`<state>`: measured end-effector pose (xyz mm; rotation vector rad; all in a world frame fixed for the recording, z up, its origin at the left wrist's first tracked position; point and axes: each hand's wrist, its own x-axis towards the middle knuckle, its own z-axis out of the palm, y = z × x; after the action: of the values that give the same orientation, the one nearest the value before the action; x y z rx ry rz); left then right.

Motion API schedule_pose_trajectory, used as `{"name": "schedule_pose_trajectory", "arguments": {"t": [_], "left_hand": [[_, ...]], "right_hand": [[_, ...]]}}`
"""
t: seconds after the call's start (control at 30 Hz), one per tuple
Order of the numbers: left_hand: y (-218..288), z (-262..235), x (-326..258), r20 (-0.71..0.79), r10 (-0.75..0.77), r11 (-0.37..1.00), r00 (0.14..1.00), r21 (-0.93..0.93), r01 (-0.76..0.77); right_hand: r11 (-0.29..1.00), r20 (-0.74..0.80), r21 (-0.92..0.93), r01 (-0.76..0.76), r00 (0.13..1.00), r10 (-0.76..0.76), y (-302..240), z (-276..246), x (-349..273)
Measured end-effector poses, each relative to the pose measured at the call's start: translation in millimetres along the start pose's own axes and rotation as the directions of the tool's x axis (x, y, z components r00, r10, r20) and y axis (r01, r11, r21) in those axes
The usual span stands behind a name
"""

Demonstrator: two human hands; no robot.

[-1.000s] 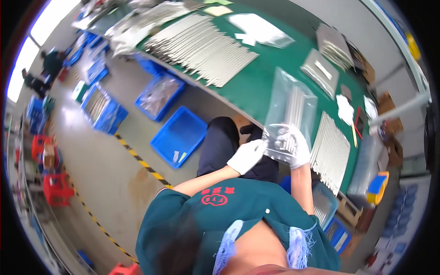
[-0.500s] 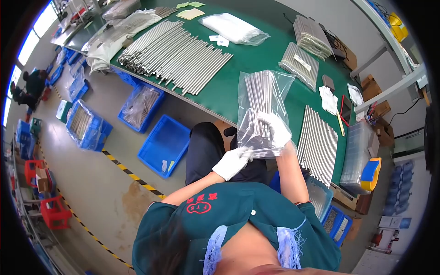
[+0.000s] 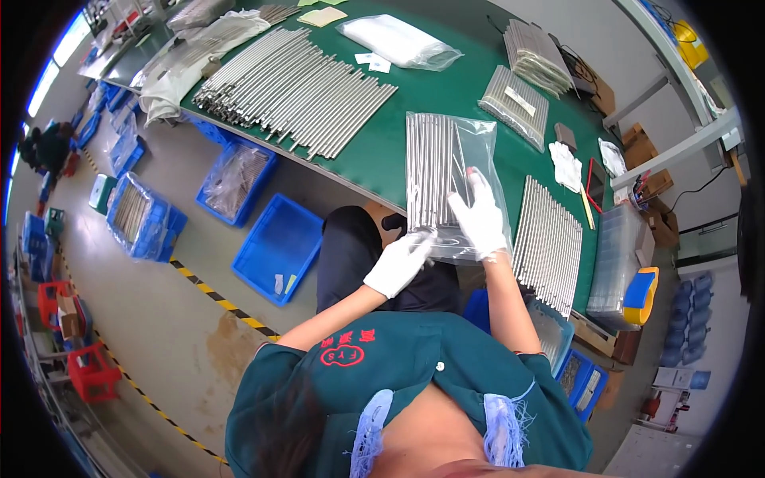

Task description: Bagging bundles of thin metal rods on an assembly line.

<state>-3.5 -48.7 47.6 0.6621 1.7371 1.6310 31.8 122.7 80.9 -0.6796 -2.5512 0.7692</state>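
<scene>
2 white-gloved hands are at 1 clear bag (image 3: 488,155), which lies at the table's near edge and partly over the person's lap, with a bundle of metal rods (image 3: 430,171) inside it. The right hand (image 3: 480,221) is unclenched, its thumb and fingers spread over the bag's right side, probably to steady the loose film beside the rods. The left hand (image 3: 396,264) has its fingers bent at the bag's near left corner, perhaps to keep that end from slipping; I cannot tell whether they pinch the film.

On the green table (image 3: 378,163), 2 groups of bare rods lie side by side: a wide spread (image 3: 303,92) to the left and a smaller row (image 3: 550,239) to the right. Laying them parallel likely keeps them orderly and within reach of either arm. A flat packed bundle (image 3: 514,107) rests beyond the bag, apart from the bare rods, perhaps to avoid mixing them.

Glare and creases blur the bag's near end, so its mouth is hard to make out, and the rods overlap too closely to count. The left fingertips are smeared. The right forearm and table edge hide part of a bin (image 3: 550,338) below, and a dark figure (image 3: 48,151) at far left is indistinct.
</scene>
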Motion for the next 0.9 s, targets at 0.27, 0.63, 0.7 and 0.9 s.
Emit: {"name": "schedule_pose_trajectory", "arguments": {"t": [0.27, 0.63, 0.7, 0.9], "left_hand": [[-28.5, -38.0, 54.1, -0.077, 0.597, 0.671, 0.799, 0.593, -0.445], [-24.9, -91.4, 10.1, -0.282, -0.017, 0.981, 0.959, 0.180, 0.070], [-26.0, -92.7, 11.5, -0.281, -0.002, 0.986, 0.960, 0.160, 0.049], [6.7, -123.9, -6.7, -0.310, 0.075, 0.984, 0.948, 0.178, -0.019]], "right_hand": [[0.943, -0.063, 0.308, 0.127, 0.992, -0.113, -9.2, 21.3, -33.2], [0.932, -0.087, 0.321, 0.166, 0.986, -0.146, 24.9, -114.5, -67.8], [0.996, -0.070, -0.017, 0.091, 0.993, -0.092, 79.5, -137.4, -70.6], [0.810, 0.217, -0.557, 0.185, 0.973, -0.073, 145.7, -163.9, -95.7]]}}
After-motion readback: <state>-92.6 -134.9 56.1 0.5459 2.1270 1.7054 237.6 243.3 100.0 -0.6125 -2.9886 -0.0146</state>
